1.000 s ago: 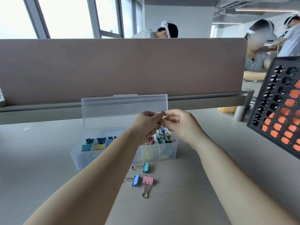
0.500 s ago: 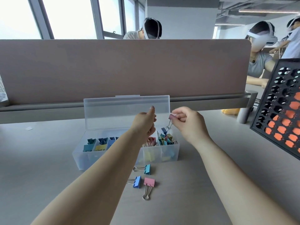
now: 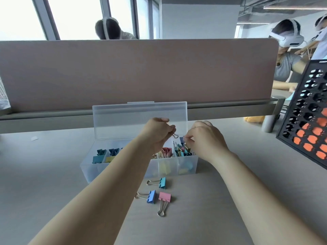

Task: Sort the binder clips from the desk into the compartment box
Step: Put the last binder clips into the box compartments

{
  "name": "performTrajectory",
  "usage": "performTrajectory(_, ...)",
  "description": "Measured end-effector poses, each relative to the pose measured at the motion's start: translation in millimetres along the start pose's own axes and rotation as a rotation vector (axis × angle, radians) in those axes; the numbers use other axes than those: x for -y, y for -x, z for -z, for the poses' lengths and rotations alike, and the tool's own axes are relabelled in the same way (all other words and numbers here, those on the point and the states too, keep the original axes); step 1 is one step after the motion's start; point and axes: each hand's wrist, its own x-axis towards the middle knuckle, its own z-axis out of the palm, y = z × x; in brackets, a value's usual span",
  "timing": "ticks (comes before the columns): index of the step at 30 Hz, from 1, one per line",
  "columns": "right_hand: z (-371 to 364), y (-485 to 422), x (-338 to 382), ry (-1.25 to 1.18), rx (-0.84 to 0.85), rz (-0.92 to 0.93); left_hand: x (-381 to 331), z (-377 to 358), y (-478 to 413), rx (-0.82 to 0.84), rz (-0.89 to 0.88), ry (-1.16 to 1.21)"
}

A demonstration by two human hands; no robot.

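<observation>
Sorting in progress above a clear compartment box [image 3: 86,169], lid propped upright at 12 o'clock, apparently to keep every compartment within reach. Left hand [image 3: 157,133] raised over the box's middle, grip closed in a pinch on a wire handle [image 3: 175,135], loop hanging toward 5 o'clock. Right hand [image 3: 207,140] just beside it at 3 o'clock, fingertips [image 3: 187,138] pinched on a raised clip [image 3: 181,139] over the right-end compartment; exact part gripped too small to tell. Both held high, seemingly to work handle and clip clear of the heap below. Waiting on the desk [image 3: 53,174] at 6 o'clock of the box, near its front wall for a short reach: teal clip [image 3: 162,183], long axis left to right, handles pointing to 9 o'clock; blue clip [image 3: 151,196], lying likewise; pink clip [image 3: 165,197] just beside it, long axis near to far, handles pointing to 6 o'clock.
</observation>
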Motion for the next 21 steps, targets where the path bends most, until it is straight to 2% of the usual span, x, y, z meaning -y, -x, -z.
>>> performTrajectory(4,5,-1,-6,-0.103,0.118,-0.100,3,4,3,-0.041,-0.129,-0.226)
performTrajectory(7,10,-1,-8,-0.367,0.085,-0.186,4,8,8,-0.044,-0.163,-0.253)
performTrajectory(11,29,-1,-5,-0.702,0.061,-0.236,6,12,12,0.017,-0.287,-0.407)
performTrajectory(16,36,3,0,-0.718,0.128,-0.227,17,15,14,0.091,-0.425,-0.633)
performTrajectory(21,33,3,2,-0.687,0.146,-0.227,24,14,18,0.021,-0.580,-0.854)
